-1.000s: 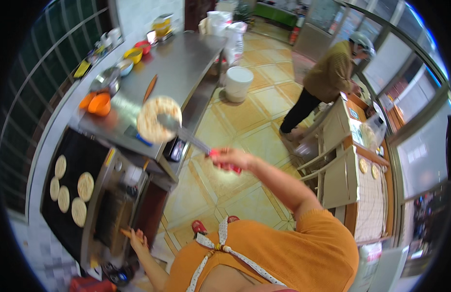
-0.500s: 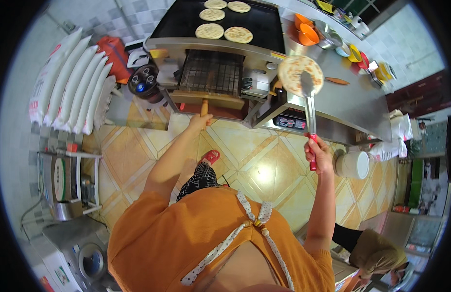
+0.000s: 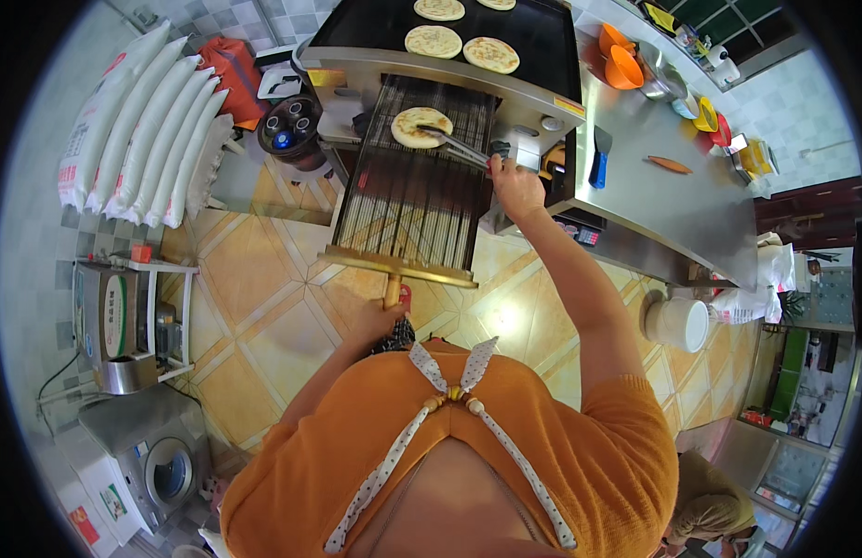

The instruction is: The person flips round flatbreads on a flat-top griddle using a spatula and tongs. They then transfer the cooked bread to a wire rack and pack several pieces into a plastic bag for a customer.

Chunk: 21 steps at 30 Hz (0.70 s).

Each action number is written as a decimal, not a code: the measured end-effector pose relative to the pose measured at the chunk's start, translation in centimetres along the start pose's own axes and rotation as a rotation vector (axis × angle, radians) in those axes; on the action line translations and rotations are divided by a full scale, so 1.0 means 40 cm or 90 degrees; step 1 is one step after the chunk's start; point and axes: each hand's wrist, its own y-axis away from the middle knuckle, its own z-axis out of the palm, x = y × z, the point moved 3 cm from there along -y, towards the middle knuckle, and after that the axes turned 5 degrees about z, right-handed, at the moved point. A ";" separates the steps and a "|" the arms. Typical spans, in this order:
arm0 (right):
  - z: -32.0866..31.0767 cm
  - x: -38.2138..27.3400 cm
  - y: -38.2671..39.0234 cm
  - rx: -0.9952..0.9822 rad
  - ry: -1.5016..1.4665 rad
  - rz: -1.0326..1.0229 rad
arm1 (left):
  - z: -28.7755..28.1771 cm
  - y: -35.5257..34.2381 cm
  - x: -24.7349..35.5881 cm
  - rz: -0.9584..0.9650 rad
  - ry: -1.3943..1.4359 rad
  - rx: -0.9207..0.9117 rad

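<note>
White sacks (image 3: 133,130) stacked far left | right hand (image 3: 516,186) grips tongs (image 3: 459,147) on flatbread (image 3: 420,126) | left hand (image 3: 380,321) clasps rack handle (image 3: 392,290)

Three round flatbreads (image 3: 463,42) lay on the black griddle (image 3: 542,37) at the top of the view. To its right stretched a steel tabletop (image 3: 673,200), bearing two orange bowls (image 3: 619,60), a metal bowl (image 3: 661,82), a blue-handled scraper (image 3: 599,158) and a slim orange stick (image 3: 670,165), with small yellow and red dishes (image 3: 713,119) near the far edge. A white bucket (image 3: 678,323) stood on the tiled floor (image 3: 263,307) below the tabletop's end. Against the left wall leaned a row of white sacks (image 3: 138,126), an orange bag (image 3: 228,70) beside them. Lower left stood a white rack (image 3: 161,321) and a washing machine (image 3: 152,456). Another person in olive (image 3: 705,507) crouched at lower right.
</note>
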 end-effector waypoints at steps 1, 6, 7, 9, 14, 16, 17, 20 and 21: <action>-0.009 0.006 -0.014 -0.016 -0.003 -0.019 | -0.001 -0.003 0.008 0.012 -0.015 0.002; -0.086 0.113 -0.010 -0.142 -0.153 0.007 | 0.002 -0.029 -0.049 0.064 -0.117 0.006; -0.099 0.163 -0.026 -0.174 -0.200 0.051 | -0.003 -0.001 0.000 0.045 -0.094 0.005; -0.070 0.292 -0.088 -0.160 -0.382 0.166 | 0.001 0.004 0.049 0.031 -0.101 0.005; 0.196 0.611 -0.347 -0.501 -1.052 0.517 | 0.003 -0.006 0.052 -0.056 -0.063 0.049; 0.316 0.658 -0.456 -0.595 -1.206 0.575 | 0.016 -0.001 0.051 -0.075 -0.053 0.111; 0.380 0.676 -0.503 -0.617 -1.262 0.594 | 0.019 -0.017 0.023 -0.059 -0.053 0.151; 0.526 0.661 -0.655 -0.668 -1.361 0.617 | 0.019 0.006 0.000 -0.066 -0.074 0.244; 0.562 0.652 -0.700 -0.692 -1.410 0.599 | 0.026 0.011 0.005 -0.072 -0.076 0.265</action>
